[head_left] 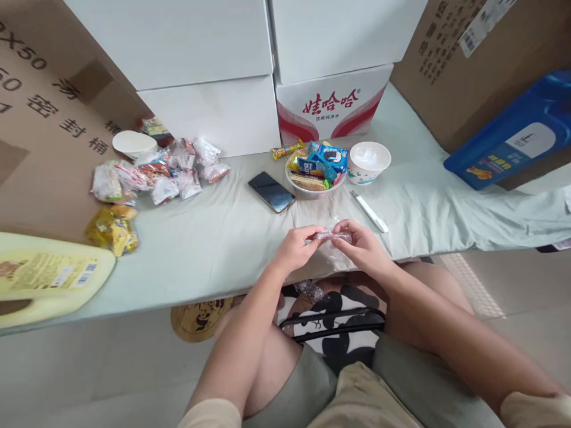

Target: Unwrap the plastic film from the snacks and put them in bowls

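Observation:
Between both hands, over the front edge of the cloth-covered table, is a roll of clear plastic film [329, 235]. My left hand [300, 245] pinches its left end, and my right hand [362, 245] grips the right end. Loose clear plastic hangs below and spreads behind the fingers. Just beyond the hands a white bowl [307, 191] holds several packaged snacks [323, 160]. A white utility knife [369, 211] lies right of it, near my right hand. To the left of the bowl rests a dark phone [272, 191].
A paper cup [369, 163] stands beside the bowl. Several plastic-wrapped bundles [165, 172] and a yellow packet [113, 230] lie at left. A pale yellow bottle [53, 279] and a blue bottle [513, 134] flank the table. White boxes [209, 116] close off the back.

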The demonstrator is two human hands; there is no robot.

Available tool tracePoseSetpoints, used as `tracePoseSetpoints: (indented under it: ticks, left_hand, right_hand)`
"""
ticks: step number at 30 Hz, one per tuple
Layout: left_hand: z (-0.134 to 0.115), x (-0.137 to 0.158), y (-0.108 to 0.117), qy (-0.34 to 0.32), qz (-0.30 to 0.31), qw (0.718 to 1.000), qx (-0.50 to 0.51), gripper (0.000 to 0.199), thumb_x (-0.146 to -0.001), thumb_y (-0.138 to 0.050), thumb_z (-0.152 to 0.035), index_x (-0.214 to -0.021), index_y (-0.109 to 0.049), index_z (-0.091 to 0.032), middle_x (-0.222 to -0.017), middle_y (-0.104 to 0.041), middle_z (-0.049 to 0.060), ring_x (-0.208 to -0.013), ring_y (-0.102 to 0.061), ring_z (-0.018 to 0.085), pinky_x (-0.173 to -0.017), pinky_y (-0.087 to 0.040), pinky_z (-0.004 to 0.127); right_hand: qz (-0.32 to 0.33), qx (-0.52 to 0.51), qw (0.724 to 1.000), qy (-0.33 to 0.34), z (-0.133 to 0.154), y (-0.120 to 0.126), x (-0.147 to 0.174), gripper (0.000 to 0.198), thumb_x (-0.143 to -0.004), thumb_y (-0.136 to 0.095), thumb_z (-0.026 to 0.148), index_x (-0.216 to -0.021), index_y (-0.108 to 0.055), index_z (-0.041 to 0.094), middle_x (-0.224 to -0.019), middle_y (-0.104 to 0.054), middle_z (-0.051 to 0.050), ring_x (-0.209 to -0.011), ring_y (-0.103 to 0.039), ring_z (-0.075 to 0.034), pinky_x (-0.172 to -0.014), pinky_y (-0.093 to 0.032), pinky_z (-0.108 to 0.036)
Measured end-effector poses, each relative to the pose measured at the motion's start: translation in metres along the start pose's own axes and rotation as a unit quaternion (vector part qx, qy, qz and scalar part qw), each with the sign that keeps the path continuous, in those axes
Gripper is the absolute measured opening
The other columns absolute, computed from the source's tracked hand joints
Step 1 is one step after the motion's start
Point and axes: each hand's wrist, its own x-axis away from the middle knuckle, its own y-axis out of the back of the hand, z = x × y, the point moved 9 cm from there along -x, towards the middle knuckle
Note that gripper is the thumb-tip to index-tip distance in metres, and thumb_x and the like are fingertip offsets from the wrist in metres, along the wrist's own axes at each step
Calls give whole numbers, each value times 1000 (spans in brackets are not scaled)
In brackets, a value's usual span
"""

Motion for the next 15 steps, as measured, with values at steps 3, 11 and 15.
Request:
tracePoseSetpoints:
  ticks: [3,11,15]
  left_hand:
    - [-4,1,0,-6,-2,1000,28,29,-88,-65,-43,-96,-76,-18,-92,-77,7,-85,-68,21,-79,-52,33]
    - [-7,1,5,23,12,975,221,41,-77,-75,-37,-113,-65,-20,-116,-70,11,-99,-69,22,-86,-54,34]
    - [-6,-1,16,34,-5,984,176,24,-83,-66,-37,-98,-65,-18,-100,-70,8,-93,-67,19,-86,-52,33]
  right_hand:
    - [-118,49,992,14,0,17,9,44,-77,-77,48,-106,-54,24,-96,-64,-4,-77,-58,-18,-65,-45,-31]
    - [-101,115,987,46,25,72,-17,27,-79,-74,37,-72,-54,22,-64,-51,3,-60,-44,-13,-57,-35,-28]
    - [-289,347,888,91,89,152,-75,24,-71,-74,13,-62,-53,19,-72,-55,1,-73,-48,-11,-67,-34,-32]
